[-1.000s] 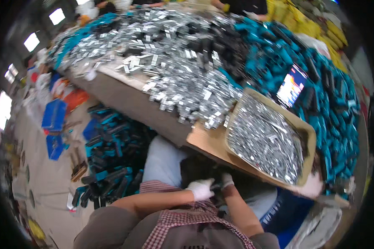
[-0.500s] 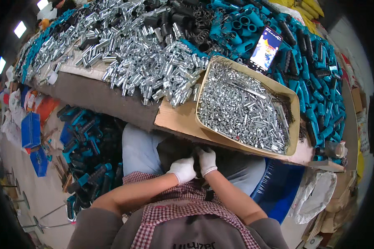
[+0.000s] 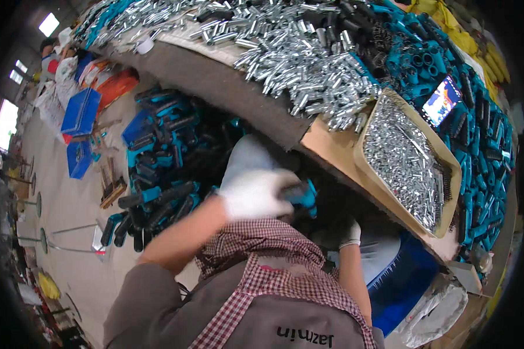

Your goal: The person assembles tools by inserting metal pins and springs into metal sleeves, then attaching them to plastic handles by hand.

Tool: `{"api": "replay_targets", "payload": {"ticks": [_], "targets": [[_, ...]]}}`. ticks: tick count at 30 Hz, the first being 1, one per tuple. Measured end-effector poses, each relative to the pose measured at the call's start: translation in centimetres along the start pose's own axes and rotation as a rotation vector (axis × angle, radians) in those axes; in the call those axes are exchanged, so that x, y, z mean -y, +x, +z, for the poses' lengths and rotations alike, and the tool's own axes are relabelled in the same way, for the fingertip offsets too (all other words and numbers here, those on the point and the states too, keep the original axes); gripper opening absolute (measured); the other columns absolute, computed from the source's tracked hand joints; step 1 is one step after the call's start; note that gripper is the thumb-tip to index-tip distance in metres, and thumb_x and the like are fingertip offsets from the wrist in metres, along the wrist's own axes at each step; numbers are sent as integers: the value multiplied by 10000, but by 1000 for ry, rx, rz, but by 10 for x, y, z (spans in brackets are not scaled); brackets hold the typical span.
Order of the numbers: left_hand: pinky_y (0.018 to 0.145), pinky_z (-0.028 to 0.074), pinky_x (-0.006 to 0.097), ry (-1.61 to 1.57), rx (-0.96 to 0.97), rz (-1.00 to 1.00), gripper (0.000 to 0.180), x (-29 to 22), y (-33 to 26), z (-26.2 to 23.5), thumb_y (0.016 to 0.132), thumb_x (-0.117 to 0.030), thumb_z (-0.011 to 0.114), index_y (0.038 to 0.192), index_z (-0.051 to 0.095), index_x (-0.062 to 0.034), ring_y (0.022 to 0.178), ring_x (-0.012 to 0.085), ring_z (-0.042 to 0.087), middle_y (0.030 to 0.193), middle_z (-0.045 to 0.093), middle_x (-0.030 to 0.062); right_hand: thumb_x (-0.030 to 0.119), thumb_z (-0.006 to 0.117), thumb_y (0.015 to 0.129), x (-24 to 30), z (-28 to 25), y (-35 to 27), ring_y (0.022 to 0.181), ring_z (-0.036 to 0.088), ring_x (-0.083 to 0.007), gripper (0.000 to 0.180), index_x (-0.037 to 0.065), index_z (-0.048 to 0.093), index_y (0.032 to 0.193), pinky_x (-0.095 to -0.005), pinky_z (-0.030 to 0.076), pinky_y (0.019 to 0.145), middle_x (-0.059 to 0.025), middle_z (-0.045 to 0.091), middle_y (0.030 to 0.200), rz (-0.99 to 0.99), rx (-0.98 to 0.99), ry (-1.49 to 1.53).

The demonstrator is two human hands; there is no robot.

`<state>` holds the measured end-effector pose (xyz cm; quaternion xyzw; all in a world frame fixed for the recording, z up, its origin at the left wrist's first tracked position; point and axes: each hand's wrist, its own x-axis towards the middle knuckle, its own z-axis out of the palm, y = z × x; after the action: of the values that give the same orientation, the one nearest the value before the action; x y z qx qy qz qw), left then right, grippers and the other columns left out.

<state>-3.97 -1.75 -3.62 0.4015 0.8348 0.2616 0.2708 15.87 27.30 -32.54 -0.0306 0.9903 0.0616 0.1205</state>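
Head view looks down past a checked collar at two white-gloved hands working below the near edge of the table (image 3: 256,110). Half a second earlier both hands sat together at the lap, close under the cardboard tray (image 3: 448,160); now the left hand (image 3: 256,195) has swung up and out to the left of the tray, motion-blurred, with a teal and black handle piece (image 3: 301,195) in its grip. Its fingers curl around that piece, pressed together over it. The right hand (image 3: 349,232) stays low, below the tray and nearer the body; its fingers look loosely bent, and I cannot tell whether they hold anything, since the spot is dark and blurred.

That shift suggests a piece has just been lifted clear of the lap and is on the move, so the handling of this one item seems to be at a carrying stage rather than at fitting.

Relative to the tray: it is full of small shiny metal parts, and a heap of silver metal tubes (image 3: 308,64) lies just left of it on the table. A phone with a lit screen (image 3: 442,100) leans just above the tray among a bank of teal handles (image 3: 413,55). Far left of the tray, on the floor, lies a pile of more teal and black handles (image 3: 157,157), with blue crates (image 3: 81,110) beyond them.
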Motion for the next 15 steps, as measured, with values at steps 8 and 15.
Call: {"api": "replay_targets", "payload": {"ticks": [8, 15], "targets": [[934, 497, 303, 56, -857, -277, 527, -7, -164, -136, 740, -43, 695, 1261, 628, 1, 988, 174, 666, 1074, 702, 122, 218, 639, 844, 13, -2, 16, 1059, 671, -310, 386, 93, 679, 1207, -409, 531, 897, -169, 701, 1135, 404, -247, 1221], [890, 528, 415, 384, -591, -471, 464, 130, -181, -106, 755, -114, 733, 1211, 668, -62, 1004, 326, 689, 1113, 702, 175, 95, 589, 886, -1, 29, 9, 1044, 675, -301, 313, 71, 679, 1184, -377, 542, 924, -159, 704, 1121, 136, -327, 642]]}}
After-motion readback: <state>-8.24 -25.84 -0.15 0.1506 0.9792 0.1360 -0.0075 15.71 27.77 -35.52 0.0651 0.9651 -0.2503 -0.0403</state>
